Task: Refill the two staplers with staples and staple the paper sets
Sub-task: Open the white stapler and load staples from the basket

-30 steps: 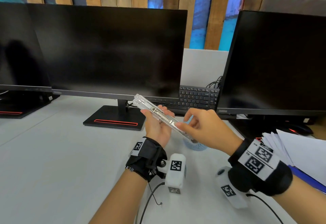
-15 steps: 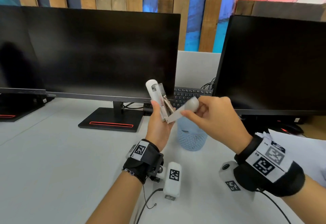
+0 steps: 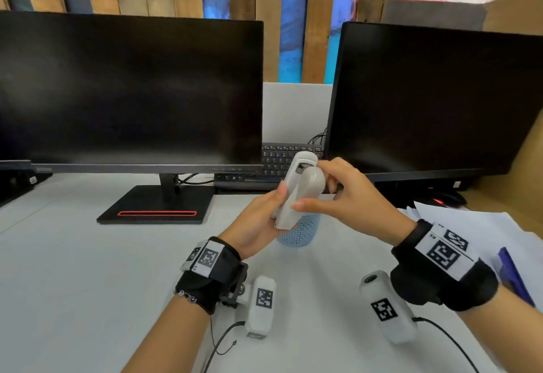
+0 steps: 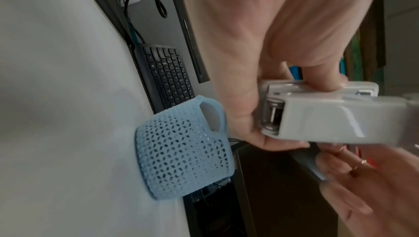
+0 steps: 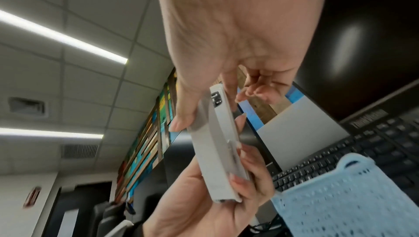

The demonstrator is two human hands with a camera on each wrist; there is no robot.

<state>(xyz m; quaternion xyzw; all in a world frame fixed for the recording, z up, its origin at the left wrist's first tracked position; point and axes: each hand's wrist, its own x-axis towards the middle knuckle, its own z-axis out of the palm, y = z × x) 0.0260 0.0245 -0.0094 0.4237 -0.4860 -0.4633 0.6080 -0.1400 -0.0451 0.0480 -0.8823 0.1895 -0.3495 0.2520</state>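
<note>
Left hand [image 3: 258, 226] grips the lower, hinge end of the stapler [image 3: 296, 193], fingers curled round its body; right hand [image 3: 346, 196] closes over the upper end, thumb under the rounded cap and fingers wrapped behind. I log the stapler near the centre of the head frame, held upright in the air above the desk [image 3: 88, 284], apart from it. Going down in size: two dark monitors [image 3: 132, 90] fill the upper half of the frame, a keyboard [image 3: 279, 158] sits between them at centre, and the paper sets [image 3: 470, 226] lie at the right edge, untouched. Just below the stapler stands a blue perforated basket [image 3: 299, 234]; I cannot see what it holds. Left wrist view shows the hinge pin and spring at the rear of the stapler [image 4: 317, 115], arms nearly together; I cannot tell whether staples are inside. My judgement: the refill step on this stapler is at its closing stage, cap being pressed onto the base. Next move calls for a firm squeeze until it seats, then turning toward the papers at right. No second stapler in view.
</note>
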